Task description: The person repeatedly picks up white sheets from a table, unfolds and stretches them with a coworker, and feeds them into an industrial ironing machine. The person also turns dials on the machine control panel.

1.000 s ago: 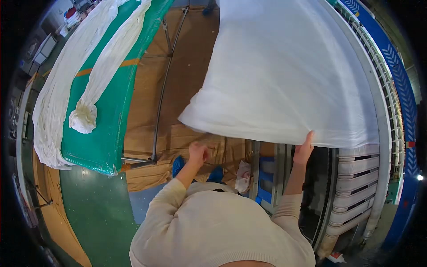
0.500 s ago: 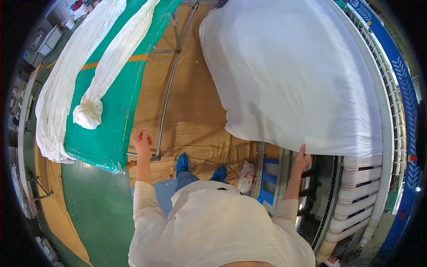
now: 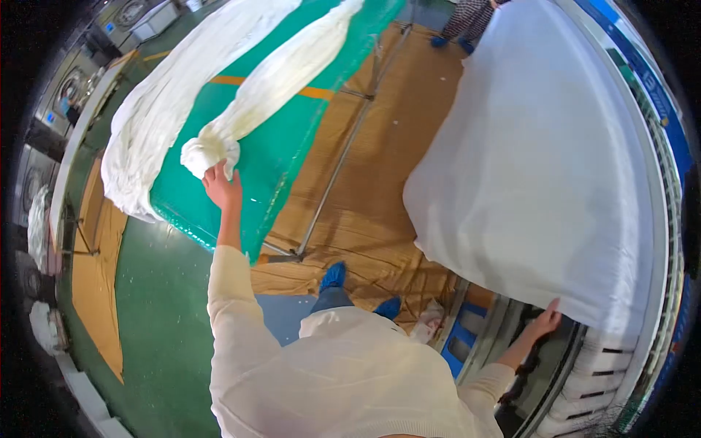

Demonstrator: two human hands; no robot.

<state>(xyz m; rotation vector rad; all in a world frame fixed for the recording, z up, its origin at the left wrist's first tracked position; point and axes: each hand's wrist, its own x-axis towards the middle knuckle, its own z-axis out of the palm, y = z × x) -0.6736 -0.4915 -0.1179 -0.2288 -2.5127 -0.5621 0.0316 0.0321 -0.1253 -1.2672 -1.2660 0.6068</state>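
On the green-covered table [image 3: 252,171], a long twisted white cloth [image 3: 288,80] ends in a bunched knob [image 3: 208,152]. My left hand [image 3: 223,191] is at the near edge of that knob, fingers and thumb curled onto the fabric. A wide white sheet [image 3: 540,168] lies spread over the machine on the right. Its near hem is between the thumb and fingers of my right hand [image 3: 545,321]; part of that grip is hidden. A second gathered length of white cloth [image 3: 157,139] runs along the table's left side and hangs over its edge.
White feed belts [image 3: 595,383] and a blue machine frame [image 3: 664,95] stand at the right. Brown sheeting [image 3: 365,197] covers the floor between table and machine. A metal table leg frame [image 3: 336,179] borders it. Another person's legs [image 3: 471,18] show at the far end. Washing machines [image 3: 73,87] line the left.
My left hand has moved from beside the table onto the cloth's bunched end. My right hand stays at the sheet's hem. The view has turned, and another person's legs now show more fully.
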